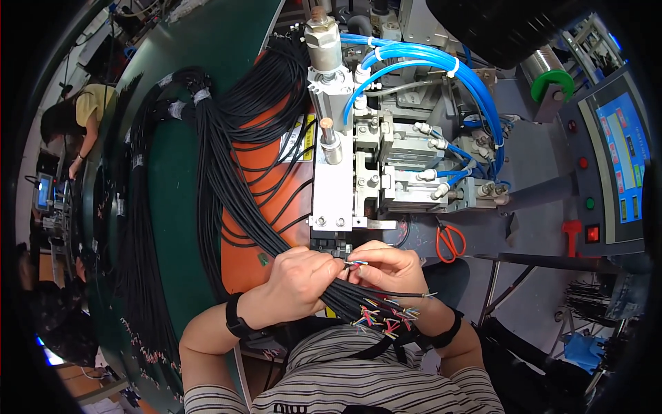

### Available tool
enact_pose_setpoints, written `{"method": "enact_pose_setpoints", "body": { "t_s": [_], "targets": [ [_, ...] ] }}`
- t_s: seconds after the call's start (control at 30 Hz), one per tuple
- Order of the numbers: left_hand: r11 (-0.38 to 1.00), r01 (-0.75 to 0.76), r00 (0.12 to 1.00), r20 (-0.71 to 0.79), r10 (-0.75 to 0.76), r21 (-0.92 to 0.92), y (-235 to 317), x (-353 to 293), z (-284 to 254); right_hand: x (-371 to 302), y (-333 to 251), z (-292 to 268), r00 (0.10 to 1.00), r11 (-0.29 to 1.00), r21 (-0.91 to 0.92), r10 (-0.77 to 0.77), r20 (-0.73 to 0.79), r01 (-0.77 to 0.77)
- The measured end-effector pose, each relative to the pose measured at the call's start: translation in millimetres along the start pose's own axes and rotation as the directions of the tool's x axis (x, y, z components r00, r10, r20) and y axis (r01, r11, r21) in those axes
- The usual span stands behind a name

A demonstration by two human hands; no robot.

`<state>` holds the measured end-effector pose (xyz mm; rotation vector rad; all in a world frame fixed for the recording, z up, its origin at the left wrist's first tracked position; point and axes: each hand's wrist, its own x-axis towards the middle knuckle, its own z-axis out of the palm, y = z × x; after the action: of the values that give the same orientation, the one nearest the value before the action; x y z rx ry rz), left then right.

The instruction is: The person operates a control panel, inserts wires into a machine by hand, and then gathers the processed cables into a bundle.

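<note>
My left hand [298, 277] is closed around a black cable, just in front of a metal press machine [334, 196]. My right hand [392, 270] pinches the thin coloured wires [356, 263] at that cable's stripped end. A thick bundle of black cables [258, 224] runs from the upper left down under my left hand. Its split ends, with red, white, blue and yellow wires [389, 319], fan out below my hands against my striped shirt. One cable end with a bare tip [429, 295] sticks out toward my right wrist. My fingers partly cover the wires they hold.
Red-handled scissors [450, 243] lie right of my hands. Blue air tubes [476, 79] arch over the machine. A control panel with a screen [620, 159] stands at the right. More black cables lie on the green table [172, 172]. Another person [89, 114] is at the far left.
</note>
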<state>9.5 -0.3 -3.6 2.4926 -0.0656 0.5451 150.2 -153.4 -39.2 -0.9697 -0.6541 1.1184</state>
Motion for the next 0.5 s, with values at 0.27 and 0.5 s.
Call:
{"method": "enact_pose_setpoints", "body": {
  "t_s": [0.27, 0.5],
  "targets": [
    [0.996, -0.011, 0.999, 0.044, 0.015, -0.083, -5.1, 3.6, -4.3, 3.1, -2.9, 0.1, 0.987, 0.962, -0.223, -0.158, 0.012, 0.156],
    [0.999, 0.031, 0.999, 0.036, -0.030, -0.033, -1.6, 3.7, -2.1, 3.9, -4.2, 3.9, 0.989, 0.965, -0.228, -0.143, -0.050, 0.128]
  ]
}}
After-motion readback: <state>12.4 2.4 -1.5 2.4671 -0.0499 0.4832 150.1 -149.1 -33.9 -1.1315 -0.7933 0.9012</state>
